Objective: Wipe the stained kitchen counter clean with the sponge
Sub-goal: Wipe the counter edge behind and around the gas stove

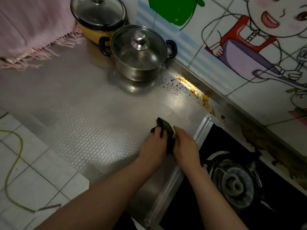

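Observation:
A dark sponge with a green face point(167, 126) sits between both my hands, low over the steel counter point(93, 113) near the stove's edge. My left hand point(153, 145) grips its left side and my right hand point(185, 143) its right side; most of the sponge is hidden by my fingers. Orange and brown stains point(186, 87) spatter the counter beyond my hands, thickest along the back ledge by the wall. A few small brown specks point(114, 153) lie left of my left wrist.
A steel pot with a glass lid point(140, 53) stands at the back, a yellow lidded pot point(98, 17) behind it. Pink fringed cloth point(33, 30) covers the far left. A black gas stove point(235, 183) lies to the right, tiled floor point(33, 171) to the left.

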